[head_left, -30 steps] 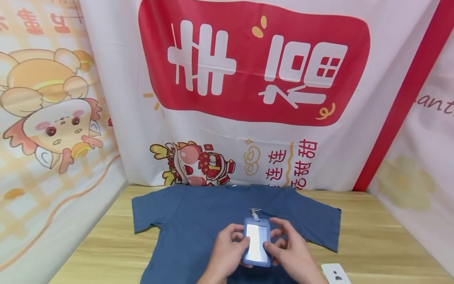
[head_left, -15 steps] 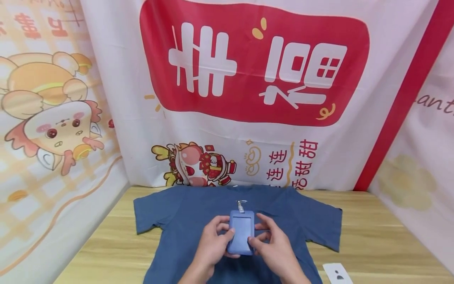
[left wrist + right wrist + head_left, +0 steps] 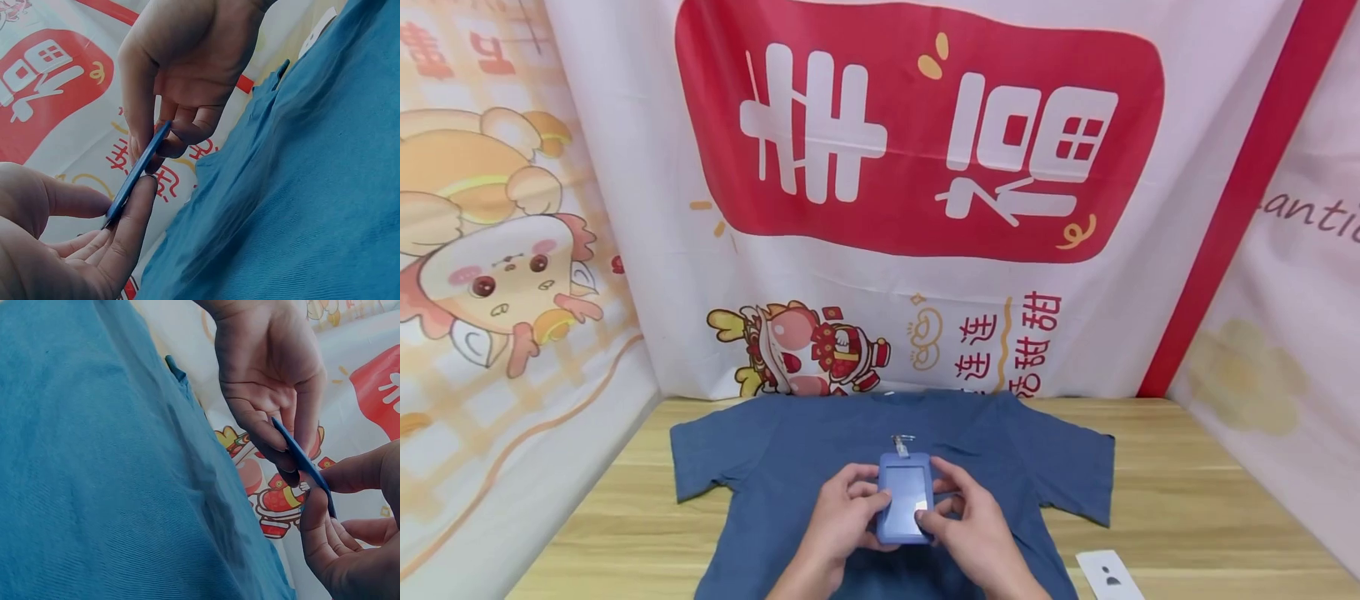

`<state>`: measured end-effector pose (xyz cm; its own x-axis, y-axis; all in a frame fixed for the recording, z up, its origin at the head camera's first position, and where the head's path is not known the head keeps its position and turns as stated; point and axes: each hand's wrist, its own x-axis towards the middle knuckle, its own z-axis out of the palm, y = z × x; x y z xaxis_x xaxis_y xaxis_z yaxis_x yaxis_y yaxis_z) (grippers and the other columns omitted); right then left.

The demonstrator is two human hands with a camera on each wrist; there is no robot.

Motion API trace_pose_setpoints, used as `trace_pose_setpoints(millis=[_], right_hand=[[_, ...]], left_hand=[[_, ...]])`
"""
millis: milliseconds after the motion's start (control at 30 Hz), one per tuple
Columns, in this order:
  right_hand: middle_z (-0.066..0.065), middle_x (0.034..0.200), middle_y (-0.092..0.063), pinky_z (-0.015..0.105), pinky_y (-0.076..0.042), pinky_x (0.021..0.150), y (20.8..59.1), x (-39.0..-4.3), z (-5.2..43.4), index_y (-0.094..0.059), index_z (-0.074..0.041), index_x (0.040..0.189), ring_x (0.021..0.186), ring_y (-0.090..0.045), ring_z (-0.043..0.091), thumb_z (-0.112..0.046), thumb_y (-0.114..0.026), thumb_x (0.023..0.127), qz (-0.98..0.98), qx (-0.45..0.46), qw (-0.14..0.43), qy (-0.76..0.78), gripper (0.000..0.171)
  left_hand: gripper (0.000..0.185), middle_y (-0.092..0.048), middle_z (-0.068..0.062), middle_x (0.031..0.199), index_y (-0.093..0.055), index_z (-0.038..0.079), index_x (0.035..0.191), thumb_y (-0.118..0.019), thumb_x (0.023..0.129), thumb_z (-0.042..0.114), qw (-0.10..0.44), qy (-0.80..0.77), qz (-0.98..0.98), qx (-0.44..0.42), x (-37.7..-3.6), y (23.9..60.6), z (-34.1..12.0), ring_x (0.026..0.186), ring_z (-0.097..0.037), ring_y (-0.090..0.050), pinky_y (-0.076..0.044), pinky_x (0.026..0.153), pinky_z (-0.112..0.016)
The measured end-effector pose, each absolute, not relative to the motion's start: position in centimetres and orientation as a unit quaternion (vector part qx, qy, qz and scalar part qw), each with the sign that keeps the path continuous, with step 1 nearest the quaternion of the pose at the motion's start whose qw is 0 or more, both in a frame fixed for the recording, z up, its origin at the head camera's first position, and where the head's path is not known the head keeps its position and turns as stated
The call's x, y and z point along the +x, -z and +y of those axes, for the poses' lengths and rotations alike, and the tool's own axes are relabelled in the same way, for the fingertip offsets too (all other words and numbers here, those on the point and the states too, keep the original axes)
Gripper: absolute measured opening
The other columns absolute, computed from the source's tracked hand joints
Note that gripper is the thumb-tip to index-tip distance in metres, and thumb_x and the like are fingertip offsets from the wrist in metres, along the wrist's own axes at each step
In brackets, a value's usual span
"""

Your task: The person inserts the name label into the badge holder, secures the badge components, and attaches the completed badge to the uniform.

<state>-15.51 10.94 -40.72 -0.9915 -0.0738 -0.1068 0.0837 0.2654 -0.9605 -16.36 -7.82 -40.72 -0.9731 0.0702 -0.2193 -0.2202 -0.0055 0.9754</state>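
Blue plastic frames the badge holder (image 3: 906, 497), which both hands hold up above a blue T-shirt (image 3: 790, 467) spread flat on the wooden tabletop (image 3: 1180, 483). The left hand (image 3: 838, 521) has its grip closed on the holder's left edge, thumb lying on the front face and fingers curled behind. The right hand (image 3: 973, 525) pinches the right edge the same way, thumb on the front near the lower corner and fingers folded behind. A metal clip (image 3: 901, 444) sticks out of the holder's top, pointing toward 12 o'clock. The clear window on the front catches a pale glare.

In the left wrist view the holder (image 3: 136, 174) shows edge-on as a thin blue strip, the left hand (image 3: 69, 250) at 7 o'clock of it and the right hand (image 3: 187, 75) at 1 o'clock, with the shirt (image 3: 312, 200) filling the lower right. In the right wrist view the holder (image 3: 304, 465) is again edge-on, between the left hand (image 3: 269, 381) above and the right hand (image 3: 350, 537) below, over the shirt (image 3: 106, 475).

A white card (image 3: 1107, 573) lies on the tabletop at 4 o'clock of the hands, well apart from the shirt's hem. A printed cloth backdrop (image 3: 917, 133) with a red panel and cartoon figures rises behind the tabletop.
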Motion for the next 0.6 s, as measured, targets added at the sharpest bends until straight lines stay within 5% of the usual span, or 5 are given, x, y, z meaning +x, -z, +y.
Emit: trace_pose_setpoints(millis=[267,600], right_hand=[[0.018,0.130,-0.062,0.036,-0.059,0.069,40.5,-14.9,11.3,-0.048,-0.002,0.159,0.086,-0.067,0.019,-0.007,-0.081,0.091,0.781,0.025,0.060,0.621,0.075],[0.022,0.142,-0.053,0.034,-0.062,0.076,39.3,-14.3,10.7,-0.044,-0.007,0.162,0.095,-0.062,0.022,-0.007,-0.079,0.094,0.774,0.021,0.052,0.631,0.077]], left_hand=[[0.055,-0.078,-0.009,0.105,-0.050,-0.005,0.154,-0.067,0.103,0.007,0.123,-0.722,0.680,-0.032,-15.4,40.8,-7.7,0.077,-0.016,-0.074,-0.069,0.070,-0.039],[0.055,-0.073,-0.016,0.106,-0.045,-0.006,0.157,-0.063,0.106,0.005,0.086,-0.720,0.688,-0.014,-14.3,39.7,-6.9,0.077,-0.016,-0.072,-0.069,0.070,-0.035]])
